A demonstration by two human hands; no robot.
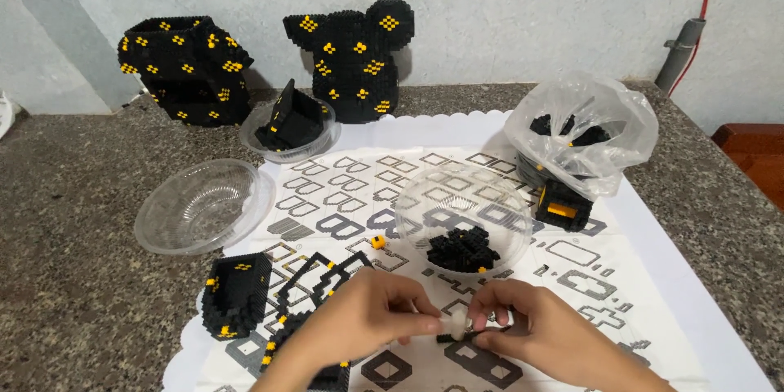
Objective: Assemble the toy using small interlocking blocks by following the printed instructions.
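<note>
Low in the view, my left hand [367,318] and my right hand [535,328] meet over a patterned white mat [653,269]. Between their fingertips they pinch a small white tool [457,325] and a thin row of black bricks [478,331]. Under my left wrist lies a partly built black-and-yellow block piece [286,339]. Just beyond my hands stands a clear bowl [457,196] holding a heap of small black bricks [463,249]. A lone yellow brick [377,242] lies on the mat.
A black open block box [237,294] sits at the left. An empty clear bowl [204,204], a bowl with a black piece [290,124], two large black-and-yellow builds [188,69] [355,57] and a plastic bag of bricks [584,135] stand farther back on the granite counter [73,261].
</note>
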